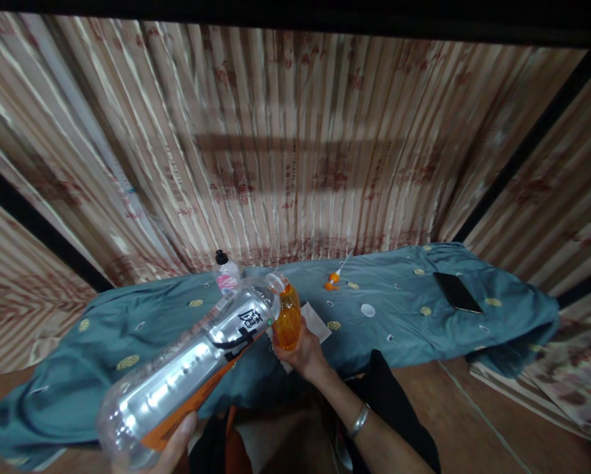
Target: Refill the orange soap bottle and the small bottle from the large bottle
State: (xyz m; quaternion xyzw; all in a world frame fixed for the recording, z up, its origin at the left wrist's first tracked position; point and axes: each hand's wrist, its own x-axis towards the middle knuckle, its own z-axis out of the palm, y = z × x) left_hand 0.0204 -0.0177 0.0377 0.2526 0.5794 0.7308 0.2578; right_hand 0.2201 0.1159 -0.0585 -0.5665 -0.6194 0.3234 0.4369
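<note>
A pleated, striped curtain (295,151) in beige and brown, printed with reddish floral patches, fills the upper frame. Below it, across the frame, runs the long worktop (167,355), draped in wrinkled teal fabric with yellow oval motifs.

A large, clear plastic bottle (191,368) with rounded shoulders and a shiny silver-and-orange label slants from the lower left to the centre. The left hand (169,451) is curled around its lower end, thumb against the label; its other fingers are mostly hidden. The right hand (305,353), below a smooth silver bangle (359,421) on the wrist, is closed around a translucent orange, rounded bottle (288,319) at the centre. The clear bottle's neck tilts over the orange bottle's top; whether the two rims touch cannot be told.

A flat, dark, rectangular device (457,292) with a glossy face lies at the right. Just behind the clear bottle stands a small bottle with a pink label and black cap (226,273). A thin white sheet (317,322) lies beside the right hand. An orange pump head with a pale tube (333,281) lies right of centre, and a flat white disc (367,310) is nearer the device.
</note>
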